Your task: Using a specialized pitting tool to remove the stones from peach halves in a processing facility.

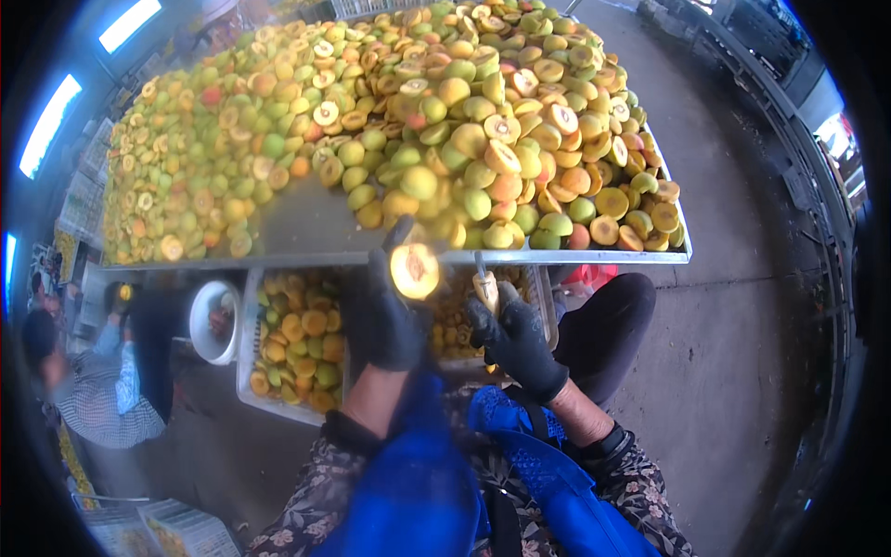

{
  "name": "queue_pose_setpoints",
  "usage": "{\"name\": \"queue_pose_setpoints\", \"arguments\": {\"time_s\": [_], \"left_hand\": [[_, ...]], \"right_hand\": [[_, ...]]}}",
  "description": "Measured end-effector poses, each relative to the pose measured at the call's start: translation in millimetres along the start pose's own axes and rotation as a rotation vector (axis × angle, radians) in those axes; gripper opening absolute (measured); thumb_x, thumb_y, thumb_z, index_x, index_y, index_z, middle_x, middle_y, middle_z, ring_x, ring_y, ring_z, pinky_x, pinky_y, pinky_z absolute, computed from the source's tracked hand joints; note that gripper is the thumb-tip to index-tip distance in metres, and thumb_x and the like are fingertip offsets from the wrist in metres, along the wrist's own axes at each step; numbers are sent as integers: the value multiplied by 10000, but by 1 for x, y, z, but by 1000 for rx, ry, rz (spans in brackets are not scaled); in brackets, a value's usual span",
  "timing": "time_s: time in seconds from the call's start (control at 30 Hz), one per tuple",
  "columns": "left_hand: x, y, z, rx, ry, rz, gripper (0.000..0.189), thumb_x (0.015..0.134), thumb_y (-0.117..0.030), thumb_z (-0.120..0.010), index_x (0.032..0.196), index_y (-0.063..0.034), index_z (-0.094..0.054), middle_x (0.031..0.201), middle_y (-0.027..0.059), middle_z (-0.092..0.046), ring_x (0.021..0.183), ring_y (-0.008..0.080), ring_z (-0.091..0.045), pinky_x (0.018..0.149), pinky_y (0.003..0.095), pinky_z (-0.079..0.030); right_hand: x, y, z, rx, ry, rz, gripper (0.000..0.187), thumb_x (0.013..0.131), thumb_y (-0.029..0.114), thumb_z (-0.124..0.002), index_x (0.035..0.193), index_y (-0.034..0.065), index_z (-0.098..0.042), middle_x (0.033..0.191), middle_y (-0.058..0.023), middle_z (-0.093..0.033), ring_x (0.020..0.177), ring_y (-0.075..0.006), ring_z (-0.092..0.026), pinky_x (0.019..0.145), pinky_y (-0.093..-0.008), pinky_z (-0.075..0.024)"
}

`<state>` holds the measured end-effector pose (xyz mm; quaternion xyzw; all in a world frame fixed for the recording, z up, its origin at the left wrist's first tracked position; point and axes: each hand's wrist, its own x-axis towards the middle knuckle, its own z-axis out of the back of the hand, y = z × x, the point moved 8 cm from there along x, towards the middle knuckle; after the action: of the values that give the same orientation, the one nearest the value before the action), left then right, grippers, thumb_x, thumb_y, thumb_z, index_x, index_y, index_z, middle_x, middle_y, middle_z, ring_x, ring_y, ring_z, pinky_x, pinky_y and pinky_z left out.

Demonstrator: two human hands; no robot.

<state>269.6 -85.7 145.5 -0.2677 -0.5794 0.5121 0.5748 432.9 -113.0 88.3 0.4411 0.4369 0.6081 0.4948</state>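
Observation:
In its dark glove, my left hand (pixel 390 324) grips a peach or apricot half (pixel 415 270), cut face up, with a brown stone or stone hollow at its centre. My right hand (pixel 522 338), also gloved, is closed around the wooden handle of a small tool (pixel 487 289). Its thin metal end points at the table edge; its exact shape is blurred. Both hands are just in front of a metal-edged table (pixel 306 219), above plastic crates. A large heap of halved fruit (pixel 515 139) covers much of the tabletop, some cut faces up.
Below the table, a pale crate (pixel 245 376) holds fruit halves, with a second container of smaller pieces beside it. A white bucket (pixel 198 324) stands left of them. Farther left sits another person (pixel 111 397). A red object (pixel 590 276) lies beyond my right knee. Concrete floor (pixel 724 348) extends rightward.

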Motion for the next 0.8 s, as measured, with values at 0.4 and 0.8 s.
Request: {"name": "queue_pose_setpoints", "arguments": {"time_s": [0.4, 0.8], "left_hand": [[-21, 40, 6, -772, 1, 314, 262, 895, -161, -579, 1093, 9, -603, 953, 119, -668, 842, 215, -630, 769, 339, -492], [-12, -4, 18, 169, -154, -160, 208, 860, -156, -575, 983, 9, -605, 930, 154, -641, 831, 300, -625, 736, 392, -487]], "right_hand": [[-12, 92, -26, -501, 69, 435, 256, 875, 213, -634, 971, 33, -479, 561, -167, -543, 507, -349, -587, 441, -453, -419], [-2, 66, -46, -496, 190, 446, 684, 853, 205, -647, 1447, 105, -322, 754, -163, -516, 499, -338, -549, 466, -445, -423]]}}
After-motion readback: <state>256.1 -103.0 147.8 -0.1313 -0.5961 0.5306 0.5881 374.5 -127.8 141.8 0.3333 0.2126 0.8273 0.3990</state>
